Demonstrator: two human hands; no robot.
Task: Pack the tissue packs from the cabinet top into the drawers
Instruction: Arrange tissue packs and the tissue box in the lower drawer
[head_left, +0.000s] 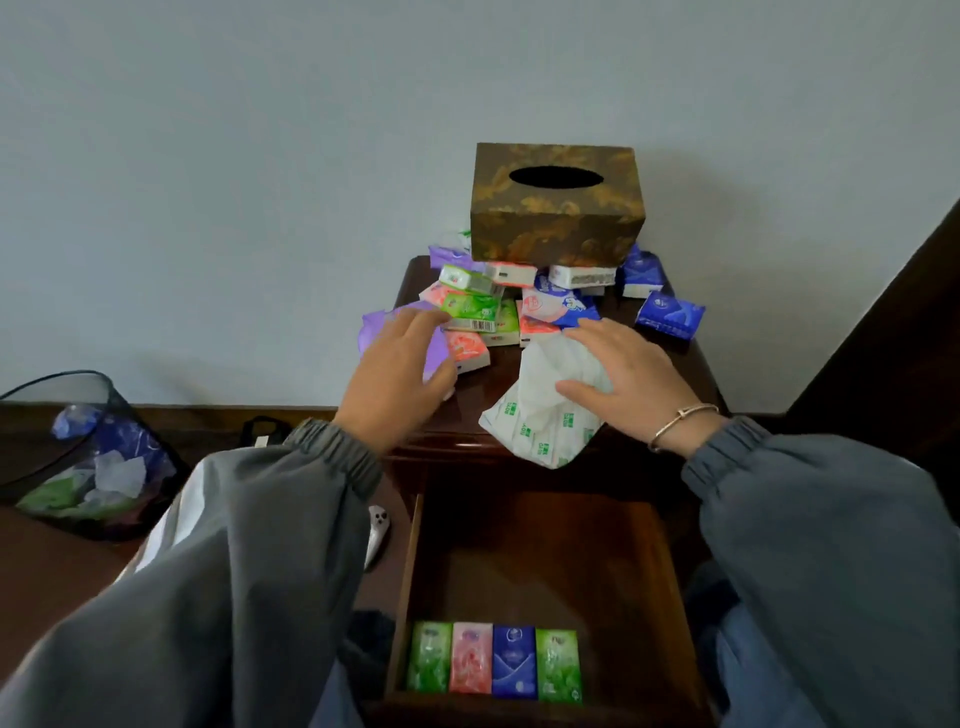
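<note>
My left hand (400, 374) is spread wide with straight fingers above a purple pack (375, 328), its fingertips near a green pack (470, 306); it holds nothing. My right hand (623, 384) is likewise open and relaxed, the thumb touching a crumpled white wrapper (540, 415) that overhangs the front edge of the cabinet top (698, 364); whether the palm presses on it cannot be told. Most of the tissue packs (498, 312) lie heaped at the back of the cabinet top, with one blue pack (670, 314) apart on the right. A brown tissue box (556, 202) sits on the heap. Below, the open drawer (524, 551) holds a row of four packs (493, 665) along its near end, the rest of its floor bare. I judge the task barely begun: four stored, well over a dozen left. The packs under the tissue box are partly hidden, any lower drawers are out of view, and the contents of the waste bin (88, 457) at left are blurred.
</note>
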